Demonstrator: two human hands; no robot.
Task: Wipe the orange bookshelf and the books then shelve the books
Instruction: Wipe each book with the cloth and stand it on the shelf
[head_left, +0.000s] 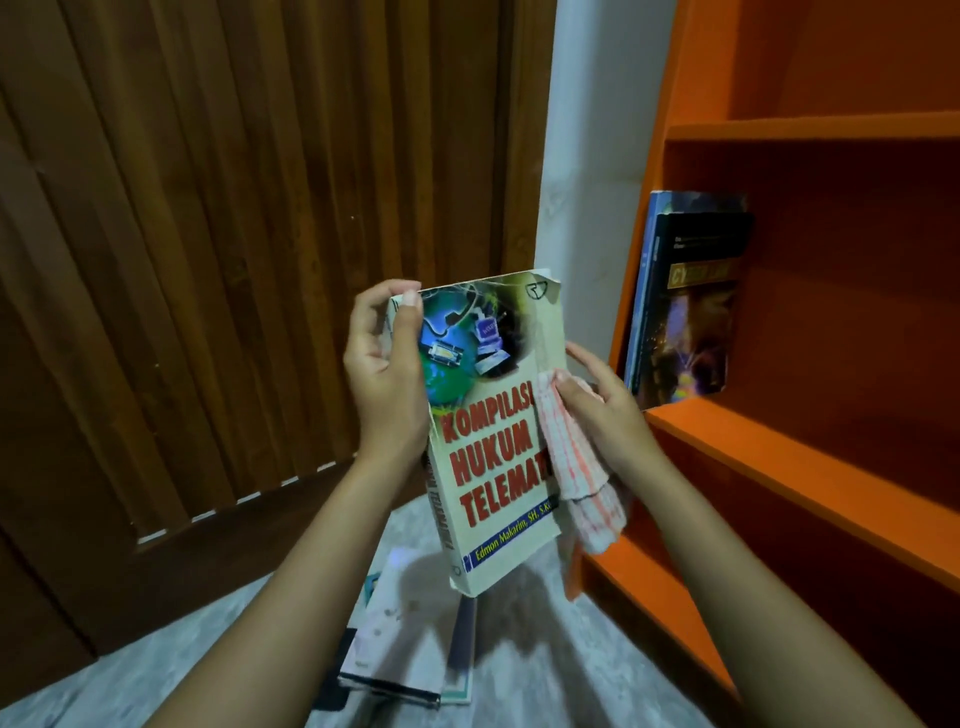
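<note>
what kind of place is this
Probably a room in a home: an orange wooden bookshelf, a dark brown slatted wooden door, and books piled on the grey floor.

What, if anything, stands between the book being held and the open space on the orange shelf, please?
Only the right hand and its checked cloth, at the right edge of the book, lie toward the orange shelf. That shelf is bare beside the two leaning books; nothing else visible blocks it.

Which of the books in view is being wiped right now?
The cream book with red lettering, held by the left hand while the right hand presses a cloth to its cover. Two other books stand on the shelf; a pile lies on the floor.
</note>
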